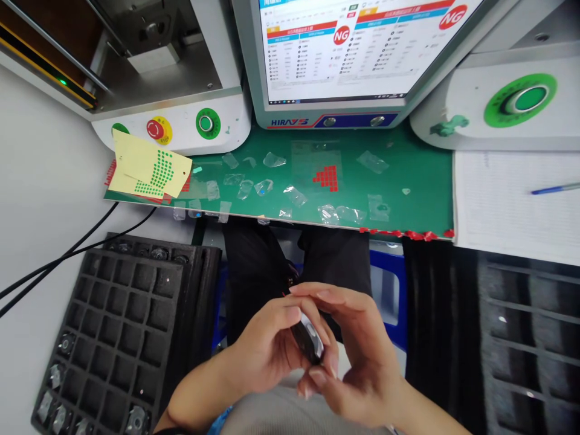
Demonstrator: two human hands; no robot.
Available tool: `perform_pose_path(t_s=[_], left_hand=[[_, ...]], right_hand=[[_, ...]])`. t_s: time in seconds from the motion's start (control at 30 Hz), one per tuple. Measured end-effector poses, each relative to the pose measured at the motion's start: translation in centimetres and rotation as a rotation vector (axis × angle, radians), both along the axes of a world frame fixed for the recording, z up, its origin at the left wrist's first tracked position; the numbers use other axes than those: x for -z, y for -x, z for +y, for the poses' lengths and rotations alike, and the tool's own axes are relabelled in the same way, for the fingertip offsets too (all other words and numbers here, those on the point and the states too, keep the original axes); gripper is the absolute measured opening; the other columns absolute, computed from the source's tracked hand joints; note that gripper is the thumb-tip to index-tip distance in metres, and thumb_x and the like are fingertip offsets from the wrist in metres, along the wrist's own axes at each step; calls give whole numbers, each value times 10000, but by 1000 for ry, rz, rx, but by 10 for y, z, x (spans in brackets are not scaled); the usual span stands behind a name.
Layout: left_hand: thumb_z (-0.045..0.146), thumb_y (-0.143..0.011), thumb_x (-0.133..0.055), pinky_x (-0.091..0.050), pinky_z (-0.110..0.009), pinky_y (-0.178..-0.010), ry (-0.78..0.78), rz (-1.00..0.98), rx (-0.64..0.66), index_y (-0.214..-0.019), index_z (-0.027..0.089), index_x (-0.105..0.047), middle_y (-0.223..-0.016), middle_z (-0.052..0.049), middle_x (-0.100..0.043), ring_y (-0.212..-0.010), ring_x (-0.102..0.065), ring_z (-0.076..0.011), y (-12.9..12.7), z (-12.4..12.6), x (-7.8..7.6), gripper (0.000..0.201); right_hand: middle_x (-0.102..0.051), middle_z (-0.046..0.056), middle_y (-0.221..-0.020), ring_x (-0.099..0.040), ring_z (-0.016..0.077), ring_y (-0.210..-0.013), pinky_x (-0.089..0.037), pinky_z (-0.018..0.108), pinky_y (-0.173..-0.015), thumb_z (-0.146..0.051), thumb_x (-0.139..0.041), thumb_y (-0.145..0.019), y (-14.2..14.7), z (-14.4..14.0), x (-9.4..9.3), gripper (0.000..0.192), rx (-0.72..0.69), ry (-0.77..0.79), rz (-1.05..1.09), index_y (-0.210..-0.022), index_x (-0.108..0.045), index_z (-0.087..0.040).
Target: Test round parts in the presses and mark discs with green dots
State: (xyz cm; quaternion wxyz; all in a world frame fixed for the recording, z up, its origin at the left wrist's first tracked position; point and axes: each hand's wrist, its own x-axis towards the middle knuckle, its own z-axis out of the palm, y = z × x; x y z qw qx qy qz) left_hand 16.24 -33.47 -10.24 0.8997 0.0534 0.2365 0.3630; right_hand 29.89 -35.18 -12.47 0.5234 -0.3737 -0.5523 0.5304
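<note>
My left hand [276,335] is closed around a small dark, glossy, rounded device [309,339] with a shiny silver rim, tilted on edge between thumb and fingers. Its exact kind does not show. My right hand [360,344] curves around it from the right. One long finger reaches over the left fingertips, and the right thumb bends in by the device's lower end against other fingertips. Anything pinched there is hidden. Both hands are above my lap, in front of the green mat's near edge.
Clear film scraps [295,196] and red stickers [327,179] lie on the green mat [272,142]. Yellow sticker sheets [149,166] sit left. Foam trays [115,326] flank my lap, the left holding several round parts. Behind stand a monitor [326,115], machines with buttons, and papers with a pen [555,189].
</note>
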Motion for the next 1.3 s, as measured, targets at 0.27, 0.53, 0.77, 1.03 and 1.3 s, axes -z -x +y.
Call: perform_pose_path(t_s=[0.27, 0.53, 0.77, 1.03, 1.3], left_hand=[[349, -900, -517, -338, -127, -337, -92, 13, -79, -735, 114, -571, -660, -50, -623, -410, -463, -59, -2, -2, 0, 292], [315, -887, -518, -350, -142, -378, -132, -40, -94, -717, 123, -585, -595, -32, -587, -408, -430, -61, -7, -8, -1, 265], [392, -899, -522, -352, -144, -355, -30, -102, -46, -790, 110, -580, -665, -65, -629, -427, -487, -76, -7, -6, -2, 307], [404, -964, -505, -350, -119, -345, -75, -108, -43, -888, 107, -650, -669, -31, -620, -436, -481, -60, -10, -9, -3, 339], [486, -908, -565, -326, -139, -381, -41, -4, -11, -768, 101, -629, -668, -40, -564, -467, -469, -65, -9, -11, -2, 414]], right_hand=[[-590, 120, -1236, -621, 275, -1125, -562, 446, -920, -199, -714, -723, -2, 1, -1, 659, 4, 15, -35, -1316, -428, -236], [-573, 107, -1250, -640, 292, -1078, -598, 406, -814, -142, -688, -652, 0, -3, -4, 779, -15, 25, -5, -1364, -396, -266], [-546, 129, -1236, -566, 311, -1129, -525, 493, -914, -341, -670, -802, 3, -7, 2, 595, 64, 22, 29, -1329, -416, -233], [-612, 117, -1180, -618, 294, -1073, -574, 438, -829, -452, -616, -864, 1, 5, -6, 436, 21, -35, 17, -1236, -563, -232], [-688, 108, -1130, -675, 252, -1040, -611, 352, -806, -396, -653, -864, 0, 13, -7, 465, -24, -158, 21, -1267, -576, -178]])
